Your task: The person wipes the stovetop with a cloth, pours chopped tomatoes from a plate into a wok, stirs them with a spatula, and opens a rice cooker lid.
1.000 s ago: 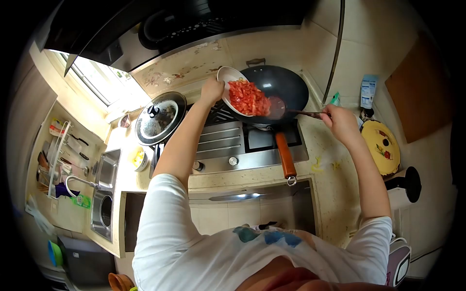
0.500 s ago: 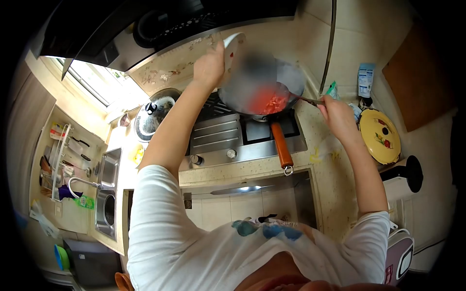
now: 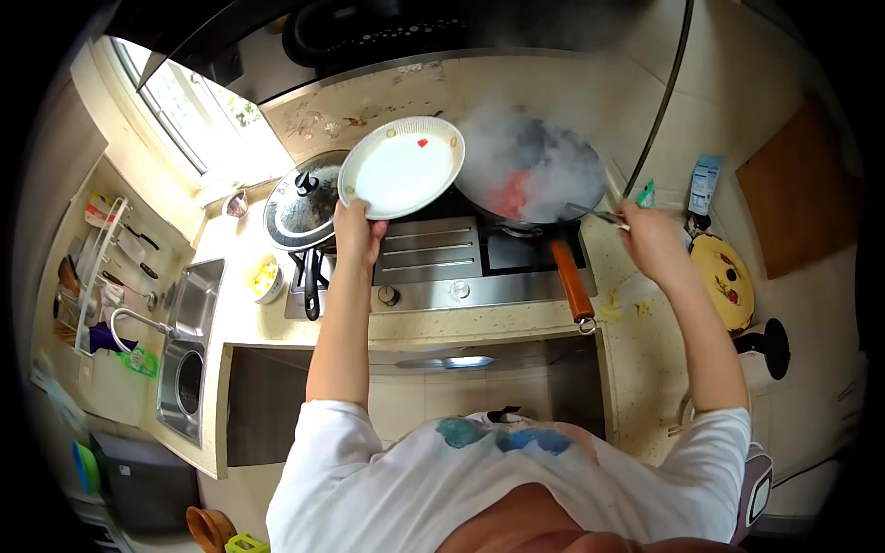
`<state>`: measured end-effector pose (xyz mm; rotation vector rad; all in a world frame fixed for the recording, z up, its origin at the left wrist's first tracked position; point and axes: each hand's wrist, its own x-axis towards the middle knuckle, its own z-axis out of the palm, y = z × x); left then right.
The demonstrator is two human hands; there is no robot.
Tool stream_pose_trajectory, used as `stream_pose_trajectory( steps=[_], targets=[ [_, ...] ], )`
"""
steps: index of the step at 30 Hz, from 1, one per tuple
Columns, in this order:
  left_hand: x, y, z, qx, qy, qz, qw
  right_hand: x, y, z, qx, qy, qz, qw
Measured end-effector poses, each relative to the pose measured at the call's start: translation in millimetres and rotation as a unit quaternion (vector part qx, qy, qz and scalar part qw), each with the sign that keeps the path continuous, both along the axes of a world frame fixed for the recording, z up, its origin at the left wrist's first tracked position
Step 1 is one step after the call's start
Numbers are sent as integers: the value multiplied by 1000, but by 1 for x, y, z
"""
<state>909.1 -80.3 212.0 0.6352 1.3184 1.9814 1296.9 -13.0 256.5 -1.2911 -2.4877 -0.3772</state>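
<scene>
Left of the orange-handled wok (image 3: 578, 189), a white plate (image 3: 403, 168); right of it, a yellow lid (image 3: 722, 281) with red-and-green floral print.

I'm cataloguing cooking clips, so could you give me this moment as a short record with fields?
Left hand: holds a white dish by its near rim
Dish contents: one small red piece
Right hand: grips a utensil reaching into the wok
Wok: on the stove, orange handle toward the person
Wok contents: red food, partly hidden by steam
Left of wok: lidded pan
Counter: bowl with yellow food
</scene>
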Motion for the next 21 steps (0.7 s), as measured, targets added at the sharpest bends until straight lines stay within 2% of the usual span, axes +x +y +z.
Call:
stream_pose_trajectory(
  steps=[2, 5, 8, 12, 16, 18, 21],
  targets=[
    [1, -30, -12, 16, -21, -12, 1000, -15, 23, -18, -67, 71, -15, 995],
    [-1, -71, -29, 16, -42, -11, 999, -28, 45, -23, -44, 117, -33, 992],
    [-3, -94, -46, 10, -81, -29, 996, -40, 64, -39, -32, 140, -13, 990],
    [-1, -116, -59, 6, -82, -8, 997, -78, 62, -62, -32, 103, 17, 994],
    [-5, -139, -62, -11, -84, 1, 996, -66, 11, -10, -45, 91, 51, 994],
    [-15, -149, -65, -8, -79, -36, 996, -54, -17, 27, -46, 80, 25, 995],
    [-14, -153, -64, -9, -82, 0, 997, -55, -22, 34, -50, 18, -26, 998]
  ],
)
